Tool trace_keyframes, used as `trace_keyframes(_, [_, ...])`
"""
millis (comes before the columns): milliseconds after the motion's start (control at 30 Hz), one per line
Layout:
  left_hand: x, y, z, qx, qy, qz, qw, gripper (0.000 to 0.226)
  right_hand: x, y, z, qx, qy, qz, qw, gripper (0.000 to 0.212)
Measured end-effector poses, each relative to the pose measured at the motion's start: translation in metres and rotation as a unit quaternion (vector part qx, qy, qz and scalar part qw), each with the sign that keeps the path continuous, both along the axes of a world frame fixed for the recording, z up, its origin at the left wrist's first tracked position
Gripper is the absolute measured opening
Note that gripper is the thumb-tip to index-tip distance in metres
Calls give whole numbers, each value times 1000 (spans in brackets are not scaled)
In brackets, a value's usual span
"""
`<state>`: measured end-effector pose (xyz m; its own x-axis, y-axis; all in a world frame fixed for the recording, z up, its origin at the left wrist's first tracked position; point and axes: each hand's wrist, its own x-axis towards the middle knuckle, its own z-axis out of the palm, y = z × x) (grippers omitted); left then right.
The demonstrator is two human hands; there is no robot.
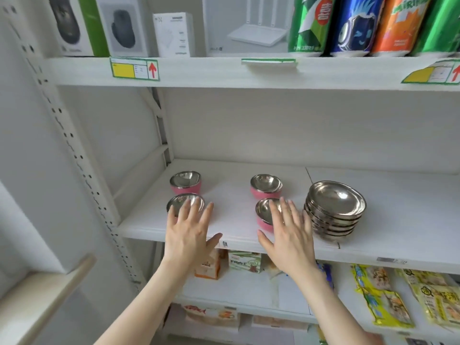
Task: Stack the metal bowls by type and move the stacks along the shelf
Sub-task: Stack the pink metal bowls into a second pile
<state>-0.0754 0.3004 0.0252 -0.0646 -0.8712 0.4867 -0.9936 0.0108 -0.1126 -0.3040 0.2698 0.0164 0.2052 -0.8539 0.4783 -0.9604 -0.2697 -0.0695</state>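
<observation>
Both hands, left (pixel 189 229) and right (pixel 290 232), are reaching flat and empty over the front pink bowls (pixel 263 215); stacking these is pending, each needing a rim grip.

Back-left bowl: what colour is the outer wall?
Pink, with a bare metal inside; the back-left bowl shows it clearly in the head view.

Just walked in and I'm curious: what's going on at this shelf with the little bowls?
A person reaches both open hands onto the middle shelf: the left hand is over the front-left bowl, the right hand over the front-right bowl. Neither is gripped. Two pink-sided bowls sit behind, unstacked. The plain metal bowls stand stacked at the right.
</observation>
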Motion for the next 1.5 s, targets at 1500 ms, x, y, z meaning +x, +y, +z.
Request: trace_keyframes(1500, [233,-295,-84,298,552,-63,776,51,254,-306,-71,398,-378,91,830,46])
